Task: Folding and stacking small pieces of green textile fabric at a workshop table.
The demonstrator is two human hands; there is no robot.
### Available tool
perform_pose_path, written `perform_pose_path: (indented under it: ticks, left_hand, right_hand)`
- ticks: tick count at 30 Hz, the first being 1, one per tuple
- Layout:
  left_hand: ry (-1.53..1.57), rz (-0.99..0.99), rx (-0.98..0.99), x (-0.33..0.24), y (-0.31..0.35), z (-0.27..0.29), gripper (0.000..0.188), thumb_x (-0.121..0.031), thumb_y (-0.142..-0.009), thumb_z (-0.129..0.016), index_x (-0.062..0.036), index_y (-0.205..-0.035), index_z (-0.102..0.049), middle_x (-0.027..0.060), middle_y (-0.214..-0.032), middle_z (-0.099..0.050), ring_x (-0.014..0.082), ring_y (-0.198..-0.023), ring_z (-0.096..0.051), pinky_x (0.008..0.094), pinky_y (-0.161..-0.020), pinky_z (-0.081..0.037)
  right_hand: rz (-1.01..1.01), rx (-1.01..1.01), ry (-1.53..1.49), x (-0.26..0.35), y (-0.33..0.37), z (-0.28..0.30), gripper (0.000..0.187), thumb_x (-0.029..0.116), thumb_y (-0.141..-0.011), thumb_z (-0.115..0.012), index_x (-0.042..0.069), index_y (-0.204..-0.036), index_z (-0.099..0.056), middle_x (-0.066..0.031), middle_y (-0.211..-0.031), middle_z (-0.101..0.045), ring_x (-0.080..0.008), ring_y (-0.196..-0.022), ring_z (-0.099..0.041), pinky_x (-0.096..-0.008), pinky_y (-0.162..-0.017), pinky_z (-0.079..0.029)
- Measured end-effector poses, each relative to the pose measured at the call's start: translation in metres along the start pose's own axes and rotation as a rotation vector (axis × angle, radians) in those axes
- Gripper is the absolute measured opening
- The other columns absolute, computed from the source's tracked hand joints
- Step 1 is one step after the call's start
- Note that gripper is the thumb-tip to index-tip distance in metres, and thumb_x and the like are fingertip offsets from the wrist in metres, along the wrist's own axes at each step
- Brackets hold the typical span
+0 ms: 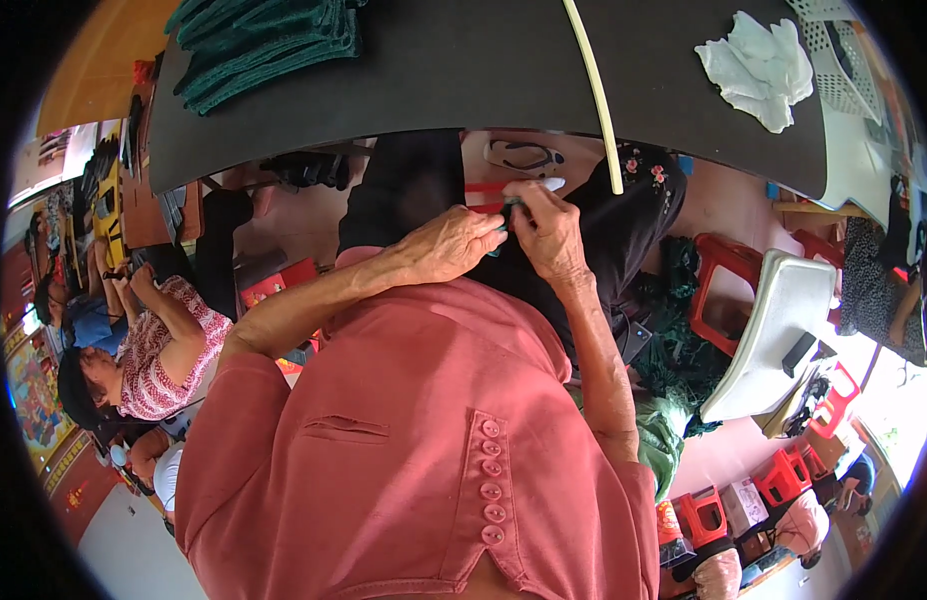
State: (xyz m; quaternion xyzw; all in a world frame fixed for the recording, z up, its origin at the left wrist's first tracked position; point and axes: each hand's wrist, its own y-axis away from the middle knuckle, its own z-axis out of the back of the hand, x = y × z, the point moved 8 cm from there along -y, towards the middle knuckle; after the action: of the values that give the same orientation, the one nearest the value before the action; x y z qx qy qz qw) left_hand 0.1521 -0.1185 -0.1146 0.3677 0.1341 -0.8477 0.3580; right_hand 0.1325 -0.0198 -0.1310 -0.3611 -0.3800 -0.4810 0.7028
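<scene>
Both hands meet in front of my lap, just short of the table's near edge. My left hand is closed, its fingertips pinching a small green piece that is mostly hidden. Pressed close against it, my right hand is closed on the same piece, its fingers curled and slightly blurred. Beside the fingers shows a narrow red strip; a white tip sticks out above my right hand. Whether these two are held cannot be told.
On the dark table lie a dark green cloth stack, a pale yellow strip overhanging the edge, and a crumpled white cloth. A white basket stands far right. Red stools and green netting are at right; another person sits left.
</scene>
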Motion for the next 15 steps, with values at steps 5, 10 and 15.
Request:
perform_pose_path:
  ticks: [5, 10, 15]
  left_hand:
    - [0.157, 0.165, 0.164, -0.002, -0.004, -0.009, 0.026, -0.023, -0.094, -0.046, -0.0001, -0.082, -0.049, 0.016, -0.074, -0.054, 0.0346, -0.07, -0.052, 0.0426, -0.071, -0.041]
    - [0.121, 0.16, 0.171, 0.001, -0.007, -0.019, 0.024, -0.022, -0.094, -0.047, -0.0011, -0.081, -0.048, 0.0165, -0.069, -0.053, 0.0356, -0.067, -0.053, 0.0437, -0.068, -0.041]
    - [0.319, 0.122, 0.127, -0.017, -0.015, -0.028, 0.029, -0.023, -0.093, -0.048, 0.0003, -0.076, -0.047, 0.0193, -0.068, -0.052, 0.0377, -0.065, -0.052, 0.0446, -0.062, -0.041]
  right_hand:
    - [-0.314, -0.187, -0.533, -0.038, 0.015, -0.011, 0.032, -0.017, -0.07, -0.052, 0.002, -0.096, -0.054, -0.0084, -0.088, -0.06, -0.0148, -0.078, -0.063, -0.0257, -0.063, -0.049]
    - [-0.231, -0.259, -0.134, -0.026, 0.004, -0.002, 0.039, -0.019, -0.072, -0.046, 0.004, -0.102, -0.054, -0.0042, -0.097, -0.061, -0.011, -0.084, -0.06, -0.0231, -0.069, -0.049]
    - [-0.371, -0.214, -0.99, -0.051, -0.002, -0.02, 0.052, 0.035, -0.079, -0.066, 0.001, -0.114, -0.048, -0.0096, -0.104, -0.056, -0.0149, -0.08, -0.061, -0.0279, -0.069, -0.052]
